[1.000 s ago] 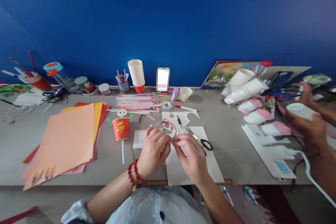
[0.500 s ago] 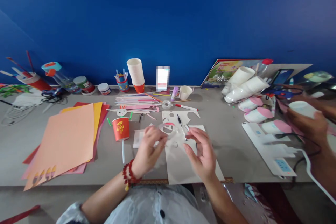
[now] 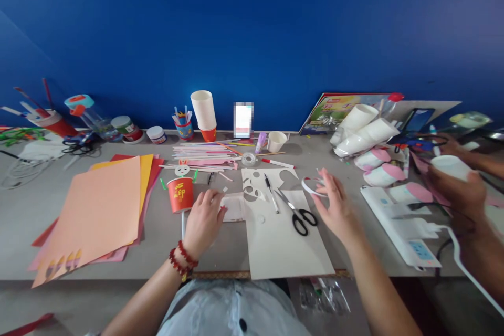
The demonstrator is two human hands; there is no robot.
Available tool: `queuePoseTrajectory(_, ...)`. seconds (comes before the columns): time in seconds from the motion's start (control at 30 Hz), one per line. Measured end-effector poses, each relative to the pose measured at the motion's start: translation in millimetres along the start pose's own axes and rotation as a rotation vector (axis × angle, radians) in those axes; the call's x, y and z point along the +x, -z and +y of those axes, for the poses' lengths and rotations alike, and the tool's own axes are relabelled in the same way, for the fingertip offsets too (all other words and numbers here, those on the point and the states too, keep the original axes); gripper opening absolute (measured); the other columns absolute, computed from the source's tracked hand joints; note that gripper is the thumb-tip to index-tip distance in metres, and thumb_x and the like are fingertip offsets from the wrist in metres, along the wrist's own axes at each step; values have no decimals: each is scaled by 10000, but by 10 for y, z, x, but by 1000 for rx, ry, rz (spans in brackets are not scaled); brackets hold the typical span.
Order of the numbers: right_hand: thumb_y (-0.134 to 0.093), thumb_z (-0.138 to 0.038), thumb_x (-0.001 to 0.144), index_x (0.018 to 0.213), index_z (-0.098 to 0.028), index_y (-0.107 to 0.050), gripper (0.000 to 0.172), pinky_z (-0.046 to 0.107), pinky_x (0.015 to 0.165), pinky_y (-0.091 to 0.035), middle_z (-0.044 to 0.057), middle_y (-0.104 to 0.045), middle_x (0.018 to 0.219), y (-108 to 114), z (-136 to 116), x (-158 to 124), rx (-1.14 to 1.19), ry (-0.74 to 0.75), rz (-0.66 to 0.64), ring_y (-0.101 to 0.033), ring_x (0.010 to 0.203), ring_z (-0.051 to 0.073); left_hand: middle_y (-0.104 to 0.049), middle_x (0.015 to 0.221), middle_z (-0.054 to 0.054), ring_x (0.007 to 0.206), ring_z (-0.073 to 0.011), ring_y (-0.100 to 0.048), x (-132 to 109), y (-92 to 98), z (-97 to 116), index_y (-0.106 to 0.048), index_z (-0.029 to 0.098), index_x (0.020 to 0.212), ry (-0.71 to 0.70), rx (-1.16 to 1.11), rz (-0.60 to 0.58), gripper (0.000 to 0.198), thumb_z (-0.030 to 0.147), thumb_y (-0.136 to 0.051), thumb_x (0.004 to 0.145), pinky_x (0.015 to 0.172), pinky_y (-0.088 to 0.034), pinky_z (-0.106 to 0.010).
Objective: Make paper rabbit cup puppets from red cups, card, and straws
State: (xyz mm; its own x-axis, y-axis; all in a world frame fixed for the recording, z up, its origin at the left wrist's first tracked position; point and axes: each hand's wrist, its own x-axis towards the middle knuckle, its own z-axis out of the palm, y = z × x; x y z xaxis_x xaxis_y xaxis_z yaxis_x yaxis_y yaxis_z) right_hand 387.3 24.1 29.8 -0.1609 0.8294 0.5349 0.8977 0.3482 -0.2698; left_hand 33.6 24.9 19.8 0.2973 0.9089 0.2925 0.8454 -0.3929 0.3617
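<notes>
The left hand (image 3: 202, 218) is laid open on the worktop (image 3: 354, 241), fingertips touching a white paper piece (image 3: 233, 207). The right hand (image 3: 334, 205) is spread, fingertips at a paper ring (image 3: 311, 188), right of the scissors (image 3: 300, 216).

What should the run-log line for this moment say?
left hand: open, touching small white paper piece | right hand: at paper ring, grip unclear | scissors: lying on white sheet

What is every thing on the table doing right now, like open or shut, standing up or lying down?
Left hand: fingers resting on the small white paper.
Right hand: fingers spread, at the paper ring.
Scissors: shut, lying on the white sheet.
Pen: lying flat.
White cup stack: nested, standing.
Small cup: upright, open top.
Tape roll: lying flat.
</notes>
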Motion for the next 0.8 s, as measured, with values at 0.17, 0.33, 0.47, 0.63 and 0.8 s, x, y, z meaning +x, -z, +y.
queuePoseTrajectory(0.17,-512,-247,952,1552,-195,-255,654,443,799,-589,208,-596,1324,-150,327,-13,-278,6,-52,-701,980,319,-601,1059,-96,972,-260,-569,-65,-106,-82,-594,182,1061,53,119,-146,149,183,-525,929,860,-499,-413)
queuePoseTrajectory(0.33,-551,-283,953,1547,-219,-257,667,434,874,-561,158,-650,1251,-171,-121,0,-20,-80,99,-688,981,271,-602,991,-87,940,-246,-577,-27,-155,-57,-569,174,978,71,113,-193,121,116,-478,922,841,-485,-383)
queuePoseTrajectory(0.47,-567,-272,950,1408,-251,-470,468,423,887,-560,95,-697,1101,-273,-724,7,460,-186,36,-696,892,214,-604,897,-68,826,-224,-586,-39,-146,-50,-550,179,911,106,-21,-156,106,117,-465,923,758,-476,-355)
queuePoseTrajectory(0.63,-668,-316,879,1244,-249,-605,376,336,758,-589,44,-678,914,-442,-1295,61,1102,-386,-118,-670,826,185,-612,841,-26,756,-160,-582,-81,-41,97,-569,186,908,126,-578,-47,41,221,-552,924,706,-482,-284)
queuePoseTrajectory(0.8,-734,-326,804,1172,-253,-632,388,309,703,-571,31,-629,871,-490,-1571,150,1446,-580,-161,-614,757,164,-637,871,-42,820,-164,-629,-62,42,263,-626,175,894,199,-1227,-99,159,333,-647,891,767,-533,-300)
